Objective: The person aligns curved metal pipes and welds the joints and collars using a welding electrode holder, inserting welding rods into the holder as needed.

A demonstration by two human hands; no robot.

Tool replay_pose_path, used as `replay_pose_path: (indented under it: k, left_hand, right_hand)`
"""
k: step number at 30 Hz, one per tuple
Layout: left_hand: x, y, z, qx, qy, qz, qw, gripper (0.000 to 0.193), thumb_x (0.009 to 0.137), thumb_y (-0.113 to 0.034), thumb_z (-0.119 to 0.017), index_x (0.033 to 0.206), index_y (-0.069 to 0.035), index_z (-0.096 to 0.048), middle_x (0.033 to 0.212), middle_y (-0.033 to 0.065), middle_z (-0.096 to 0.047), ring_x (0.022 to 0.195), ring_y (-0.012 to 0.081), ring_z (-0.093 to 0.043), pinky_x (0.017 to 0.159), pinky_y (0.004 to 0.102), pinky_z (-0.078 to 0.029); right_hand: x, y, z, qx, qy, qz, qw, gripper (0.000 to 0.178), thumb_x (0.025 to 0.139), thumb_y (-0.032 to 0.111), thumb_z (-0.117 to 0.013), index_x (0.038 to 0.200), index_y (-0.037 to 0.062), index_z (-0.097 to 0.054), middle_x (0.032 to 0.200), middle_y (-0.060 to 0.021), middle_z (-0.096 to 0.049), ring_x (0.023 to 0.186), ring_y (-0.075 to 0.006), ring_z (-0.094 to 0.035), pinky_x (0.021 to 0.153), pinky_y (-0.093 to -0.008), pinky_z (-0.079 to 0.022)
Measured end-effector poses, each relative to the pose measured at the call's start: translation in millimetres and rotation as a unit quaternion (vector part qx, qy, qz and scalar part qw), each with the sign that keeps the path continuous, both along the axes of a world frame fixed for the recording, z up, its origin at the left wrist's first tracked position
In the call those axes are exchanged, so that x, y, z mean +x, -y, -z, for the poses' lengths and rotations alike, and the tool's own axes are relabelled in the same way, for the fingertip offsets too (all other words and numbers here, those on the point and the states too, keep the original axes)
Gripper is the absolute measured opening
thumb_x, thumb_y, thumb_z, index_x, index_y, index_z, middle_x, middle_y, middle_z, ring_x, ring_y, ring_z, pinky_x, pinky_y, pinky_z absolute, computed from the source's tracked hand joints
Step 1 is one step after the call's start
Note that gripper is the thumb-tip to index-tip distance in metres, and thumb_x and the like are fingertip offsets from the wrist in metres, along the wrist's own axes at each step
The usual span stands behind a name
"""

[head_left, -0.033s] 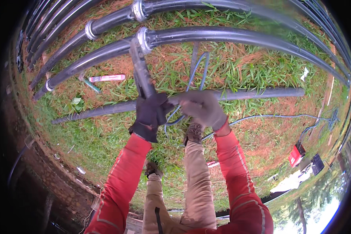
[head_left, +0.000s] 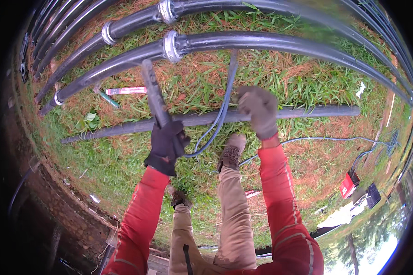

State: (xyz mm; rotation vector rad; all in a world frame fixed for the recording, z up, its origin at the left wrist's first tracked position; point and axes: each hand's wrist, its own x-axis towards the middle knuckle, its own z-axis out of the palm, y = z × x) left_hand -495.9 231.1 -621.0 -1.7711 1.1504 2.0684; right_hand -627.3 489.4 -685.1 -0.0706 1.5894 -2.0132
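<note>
My left hand (head_left: 167, 143), in a dark glove, is closed around the lower end of a long, dark grey, bar-shaped tool (head_left: 155, 94). The tool's upper end points away, toward the near raised black pipe. A blue cable (head_left: 225, 107) bends up from beside my left hand, crossing over a pipe lying on the grass. My right hand (head_left: 260, 110), in a grey-brown glove, hovers to the right of that cable, apart from it. Its fingers are curled in; whatever they might hold is hidden.
Long black pipes (head_left: 261, 40) with light collars (head_left: 171, 46) run across the far side. A thinner dark pipe (head_left: 307, 111) lies nearer my feet. On the grass are a red-and-white pack (head_left: 126, 90), a green-handled tool (head_left: 108, 99) and, at right, a red box (head_left: 348, 184).
My right hand has moved right and away from me, off the blue cable. The cable's loop has shifted. My left hand and the tool have moved slightly left and nearer.
</note>
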Motion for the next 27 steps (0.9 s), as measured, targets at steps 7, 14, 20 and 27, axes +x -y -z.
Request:
replay_pose_path:
  k: [7,14,20,27]
  left_hand:
    - [149.2,40.2,-77.5,-0.029,0.031,-0.105,0.994,0.062,0.09,-0.005,-0.071,0.149,-0.014,-0.054,0.074,0.0024,-0.057,0.056,0.0189,-0.06,0.051,0.0406,-0.052]
    - [204.8,18.2,-131.0,-0.028,0.069,-0.091,0.993,0.077,0.085,-0.001,-0.073,0.159,-0.008,-0.052,0.073,0.0063,-0.063,0.055,0.0221,-0.065,0.053,0.0406,-0.059]
    - [197.9,-3.6,-147.9,0.0,0.028,-0.089,0.996,0.077,0.086,0.001,-0.075,0.158,-0.005,-0.051,0.08,0.0074,-0.066,0.057,0.0222,-0.067,0.054,0.0392,-0.058]
    - [175.2,-25.8,-215.4,-0.002,-0.009,-0.076,0.997,0.079,0.088,0.0,-0.084,0.159,-0.003,-0.049,0.084,0.008,-0.068,0.06,0.0194,-0.068,0.057,0.0355,-0.057]
  right_hand:
    - [-51.5,34.4,188.3,0.554,-0.354,-0.267,0.705,0.031,0.103,0.025,-0.07,0.133,0.0211,-0.079,0.147,-0.0158,-0.069,0.13,-0.0365,-0.07,0.106,-0.0475,-0.057]
    - [-22.7,93.6,208.6,0.637,-0.375,-0.392,0.548,0.047,0.104,0.025,-0.066,0.15,0.0239,-0.07,0.172,-0.0111,-0.048,0.16,-0.0453,-0.042,0.121,-0.0621,-0.044]
    - [-32.4,31.4,187.7,0.646,-0.435,-0.435,0.453,0.04,0.106,0.019,-0.058,0.145,0.0189,-0.069,0.161,-0.0142,-0.061,0.161,-0.0319,-0.045,0.134,-0.065,-0.023]
    - [2.6,-46.6,40.5,0.649,-0.238,-0.333,0.642,0.042,0.107,0.017,-0.059,0.15,0.0152,-0.057,0.11,-0.0163,-0.08,0.099,-0.0454,-0.079,0.082,-0.0611,-0.061]
